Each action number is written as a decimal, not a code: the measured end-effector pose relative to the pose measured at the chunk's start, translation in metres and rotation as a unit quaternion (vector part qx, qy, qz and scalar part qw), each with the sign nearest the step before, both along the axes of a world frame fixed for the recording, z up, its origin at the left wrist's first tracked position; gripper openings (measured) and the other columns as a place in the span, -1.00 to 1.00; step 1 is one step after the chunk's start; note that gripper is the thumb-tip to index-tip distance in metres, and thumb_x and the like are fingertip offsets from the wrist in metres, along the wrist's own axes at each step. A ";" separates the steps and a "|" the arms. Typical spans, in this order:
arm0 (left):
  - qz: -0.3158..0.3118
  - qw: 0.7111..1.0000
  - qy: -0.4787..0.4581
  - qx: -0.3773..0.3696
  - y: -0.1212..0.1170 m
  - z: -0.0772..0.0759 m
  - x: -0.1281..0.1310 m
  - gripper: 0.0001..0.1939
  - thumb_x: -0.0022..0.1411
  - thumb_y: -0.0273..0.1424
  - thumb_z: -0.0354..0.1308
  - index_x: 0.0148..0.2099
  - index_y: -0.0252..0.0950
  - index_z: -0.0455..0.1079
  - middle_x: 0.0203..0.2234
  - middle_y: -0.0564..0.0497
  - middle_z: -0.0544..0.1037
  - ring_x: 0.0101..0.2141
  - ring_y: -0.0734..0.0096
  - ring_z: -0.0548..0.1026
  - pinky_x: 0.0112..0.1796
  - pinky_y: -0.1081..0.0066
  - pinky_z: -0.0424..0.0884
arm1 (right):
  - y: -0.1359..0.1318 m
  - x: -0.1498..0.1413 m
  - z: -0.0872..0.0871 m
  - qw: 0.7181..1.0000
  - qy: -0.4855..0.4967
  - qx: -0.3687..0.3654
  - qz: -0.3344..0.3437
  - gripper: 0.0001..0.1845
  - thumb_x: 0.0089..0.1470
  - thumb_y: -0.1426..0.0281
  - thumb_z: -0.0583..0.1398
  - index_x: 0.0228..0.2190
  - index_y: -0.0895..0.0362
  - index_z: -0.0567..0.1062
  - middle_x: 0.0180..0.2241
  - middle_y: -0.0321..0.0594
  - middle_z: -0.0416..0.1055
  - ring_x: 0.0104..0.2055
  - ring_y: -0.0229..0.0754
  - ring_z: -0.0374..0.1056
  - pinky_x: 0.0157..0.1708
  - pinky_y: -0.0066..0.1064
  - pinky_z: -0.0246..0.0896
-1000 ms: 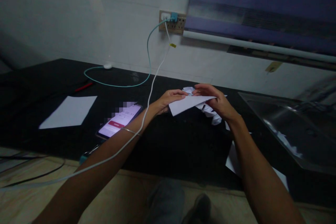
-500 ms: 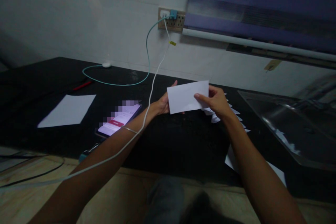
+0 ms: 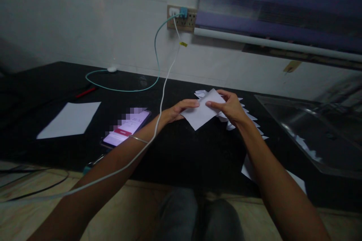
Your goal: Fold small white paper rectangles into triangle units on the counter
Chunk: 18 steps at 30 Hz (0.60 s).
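Note:
Between my two hands a white sheet of paper (image 3: 201, 115) is held above the black counter, turned so that one corner points down toward me. My left hand (image 3: 181, 110) pinches its left side, thumb on the near face. My right hand (image 3: 229, 106) grips the right side, its thumb also lying on the paper and the fingers behind. Several folded white paper pieces (image 3: 250, 116) lie in a row behind and beside my right hand, partly hidden by it. Another white sheet (image 3: 296, 181) rests under my right forearm.
A loose white sheet (image 3: 70, 120) and a lit phone (image 3: 127, 128) lie to the left on the black counter (image 3: 181, 158). A white cable (image 3: 162, 98) runs from the wall socket (image 3: 186, 20) across my left forearm. At right is a metal sink (image 3: 319, 131).
The paper has been turned from lying nearly level to a tilted diamond position. My left hand has moved from behind its edge to pinch it, thumb in front. The view has shifted slightly.

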<state>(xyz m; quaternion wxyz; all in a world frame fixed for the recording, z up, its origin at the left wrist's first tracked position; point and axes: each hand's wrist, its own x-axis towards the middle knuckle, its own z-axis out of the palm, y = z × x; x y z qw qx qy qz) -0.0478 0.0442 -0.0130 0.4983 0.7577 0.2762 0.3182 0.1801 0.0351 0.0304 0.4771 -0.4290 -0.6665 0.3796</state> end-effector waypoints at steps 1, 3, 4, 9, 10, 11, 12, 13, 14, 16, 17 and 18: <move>0.011 0.999 -0.025 -0.019 0.000 0.000 0.001 -0.42 0.19 0.02 0.21 0.03 -0.35 0.50 -0.29 -0.12 0.60 -0.20 0.23 0.57 -0.24 0.33 0.43 | 0.002 0.000 -0.001 1.000 0.008 0.003 -0.022 -0.59 -0.27 0.30 0.51 -0.31 0.09 0.59 -0.40 -0.20 0.56 -0.39 -0.04 0.46 -0.39 -0.13 0.46; 0.028 0.992 -0.079 -0.090 -0.001 0.000 0.005 -0.53 0.11 -0.08 0.29 -0.10 -0.37 0.52 -0.35 -0.10 0.59 -0.37 0.35 0.54 -0.34 0.36 0.40 | 0.006 -0.001 -0.004 0.998 0.032 0.001 -0.051 -0.57 -0.26 0.28 0.51 -0.30 0.10 0.57 -0.41 -0.20 0.53 -0.41 -0.05 0.45 -0.39 -0.10 0.47; 0.042 0.987 -0.102 -0.117 -0.002 0.001 0.007 -0.58 0.08 -0.12 0.34 -0.17 -0.37 0.53 -0.39 -0.08 0.58 -0.42 0.41 0.51 -0.38 0.40 0.36 | 0.008 -0.002 -0.006 0.997 0.049 -0.004 -0.058 -0.56 -0.26 0.27 0.51 -0.28 0.09 0.56 -0.40 -0.19 0.53 -0.40 -0.04 0.45 -0.37 -0.08 0.49; 0.112 0.965 -0.176 -0.158 -0.003 0.003 0.013 -0.57 0.17 -0.04 0.32 -0.28 -0.38 0.53 -0.48 -0.08 0.56 -0.49 0.45 0.45 -0.47 0.44 0.25 | 0.008 -0.011 -0.014 0.984 0.145 -0.056 -0.084 -0.51 -0.36 0.30 0.54 -0.32 0.10 0.54 -0.35 -0.17 0.57 -0.34 -0.04 0.50 -0.23 -0.03 0.54; 0.130 0.962 -0.183 -0.154 -0.001 0.003 0.013 -0.56 0.20 -0.02 0.30 -0.28 -0.38 0.53 -0.49 -0.08 0.56 -0.51 0.46 0.44 -0.49 0.44 0.24 | 0.007 -0.013 -0.015 0.982 0.154 -0.069 -0.083 -0.52 -0.37 0.31 0.54 -0.34 0.11 0.54 -0.34 -0.17 0.58 -0.33 -0.04 0.51 -0.19 -0.03 0.54; 0.149 0.960 -0.187 -0.143 0.000 0.002 0.012 -0.56 0.23 -0.02 0.29 -0.28 -0.37 0.54 -0.49 -0.08 0.55 -0.52 0.47 0.42 -0.49 0.44 0.23 | 0.006 -0.015 -0.017 0.980 0.161 -0.081 -0.079 -0.52 -0.38 0.32 0.54 -0.36 0.11 0.54 -0.32 -0.15 0.59 -0.31 -0.03 0.52 -0.15 -0.03 0.55; 0.169 0.959 -0.190 -0.125 0.001 0.001 0.012 -0.57 0.25 -0.04 0.28 -0.28 -0.37 0.54 -0.49 -0.07 0.55 -0.52 0.48 0.41 -0.50 0.45 0.22 | 0.005 -0.017 -0.018 0.978 0.170 -0.091 -0.075 -0.53 -0.38 0.33 0.55 -0.37 0.12 0.54 -0.30 -0.13 0.60 -0.29 -0.02 0.53 -0.12 -0.02 0.55; 0.188 0.958 -0.193 -0.102 0.003 0.000 0.012 -0.59 0.27 -0.05 0.27 -0.27 -0.36 0.54 -0.48 -0.06 0.55 -0.51 0.48 0.40 -0.50 0.45 0.22 | 0.004 -0.020 -0.019 0.976 0.179 -0.098 -0.070 -0.52 -0.39 0.34 0.55 -0.36 0.13 0.54 -0.27 -0.10 0.62 -0.26 -0.01 0.55 -0.09 -0.02 0.54; 0.207 0.956 -0.195 -0.076 0.004 -0.001 0.011 -0.61 0.28 -0.06 0.26 -0.27 -0.34 0.54 -0.47 -0.05 0.55 -0.50 0.48 0.40 -0.49 0.46 0.23 | 0.003 -0.022 -0.021 0.975 0.188 -0.102 -0.065 -0.52 -0.39 0.35 0.54 -0.35 0.13 0.55 -0.23 -0.07 0.62 -0.22 0.01 0.56 -0.06 -0.01 0.54; 0.246 0.949 -0.197 -0.030 0.006 -0.001 0.012 -0.60 0.30 -0.05 0.24 -0.29 -0.32 0.53 -0.45 -0.04 0.55 -0.45 0.44 0.42 -0.45 0.45 0.26 | 0.003 -0.026 -0.022 0.975 0.191 -0.097 -0.060 -0.53 -0.35 0.34 0.53 -0.32 0.14 0.56 -0.17 -0.01 0.63 -0.15 0.05 0.57 -0.03 0.00 0.53; 0.262 0.945 -0.196 -0.014 0.006 -0.001 0.012 -0.59 0.30 -0.03 0.23 -0.28 -0.31 0.53 -0.44 -0.04 0.55 -0.42 0.42 0.43 -0.44 0.44 0.28 | 0.003 -0.027 -0.023 0.977 0.186 -0.089 -0.061 -0.53 -0.32 0.32 0.52 -0.31 0.15 0.56 -0.15 0.00 0.63 -0.13 0.07 0.58 -0.03 0.01 0.53; 0.273 0.942 -0.197 -0.006 0.006 0.000 0.012 -0.58 0.29 0.00 0.23 -0.26 -0.30 0.53 -0.43 -0.04 0.56 -0.40 0.39 0.44 -0.42 0.44 0.29 | 0.004 -0.027 -0.024 0.979 0.178 -0.079 -0.065 -0.54 -0.30 0.30 0.52 -0.29 0.15 0.57 -0.15 0.01 0.64 -0.12 0.08 0.58 -0.04 0.02 0.53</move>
